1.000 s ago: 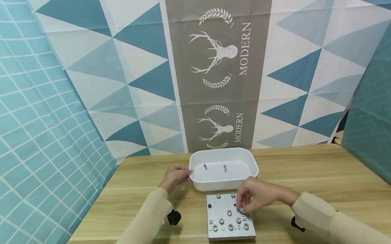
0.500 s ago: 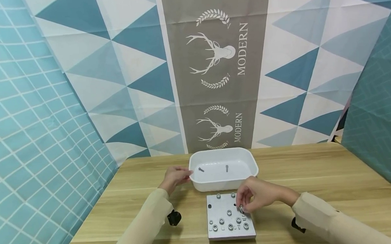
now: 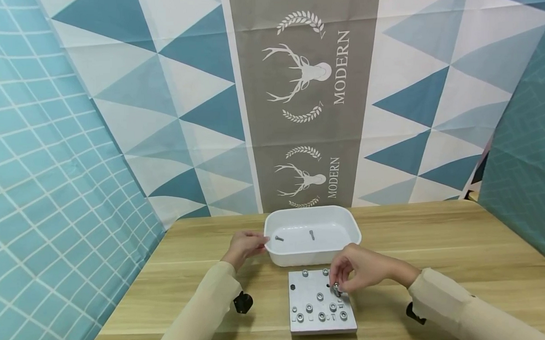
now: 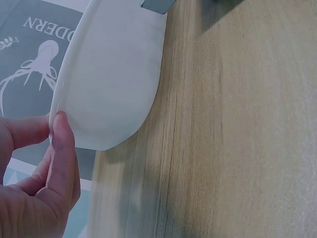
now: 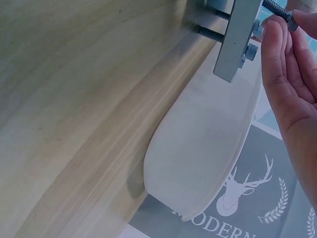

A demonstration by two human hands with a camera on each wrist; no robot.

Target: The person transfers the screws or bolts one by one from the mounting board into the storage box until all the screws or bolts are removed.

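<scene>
My left hand pinches the left rim of a white plastic tray, thumb and fingers on either side of its edge in the left wrist view. Two loose bolts lie inside the tray. In front of it is a silver metal plate with several socket-head bolts set in its holes. Over the plate's right side, my right hand pinches a bolt between thumb and fingers. Its threaded shank shows against the plate's face in the right wrist view.
Some bolt shanks stick out of the plate's underside. The wooden table spreads to both sides, backed by a patterned cloth. Black wrist mounts hang under both sleeves.
The bolt in my right hand has risen a little, and more of its shank shows above the plate. The loose bolts in the tray have shifted and turned. My left hand stays put.
</scene>
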